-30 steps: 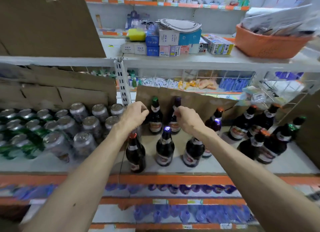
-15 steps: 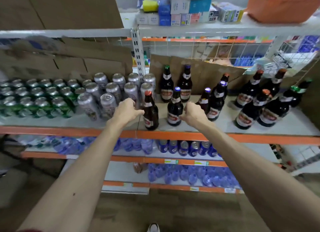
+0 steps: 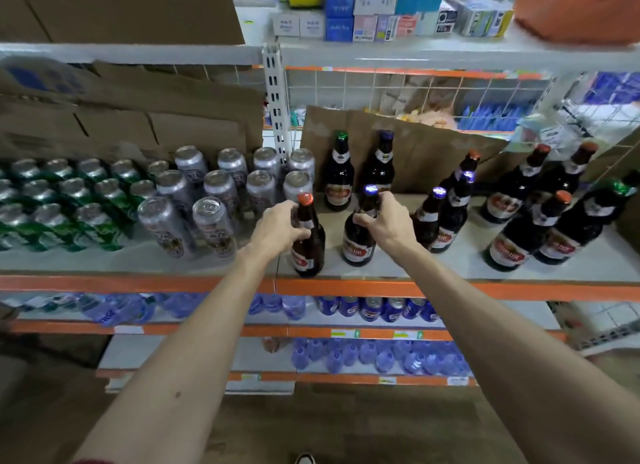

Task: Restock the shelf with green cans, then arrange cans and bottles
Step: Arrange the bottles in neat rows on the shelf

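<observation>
The left hand (image 3: 280, 229) is wrapped around the neck and shoulder of the red-capped bottle (image 3: 309, 252), which stands at the very front edge of the shelf (image 3: 433, 267), just right of where the two shelf boards meet. Just right of the red-capped bottle, the right hand (image 3: 386, 222) has its fingers curled around the neck of a blue-capped bottle (image 3: 358, 247), also standing near the front. The two bottles are close but apart. Crowding the red-capped bottle from the left are the silver cans (image 3: 213, 221), the nearest one just beyond the left wrist. Further left of them, the green cans (image 3: 86, 221) fill the shelf in tight rows. Behind the red-capped bottle, a green-capped bottle (image 3: 338, 176) and a purple-capped bottle (image 3: 380, 169) stand against a cardboard sheet (image 3: 426, 155). Right of it, past the right hand, another bottle pair (image 3: 450, 217) stands close together, and well to the right is a looser bottle cluster (image 3: 519, 241). Below the red-capped bottle, blue cans (image 3: 377, 307) and water bottles (image 3: 363, 356) sit on lower shelves. Above it are small boxes (image 3: 363, 23) and an orange basket (image 3: 575, 9).
</observation>
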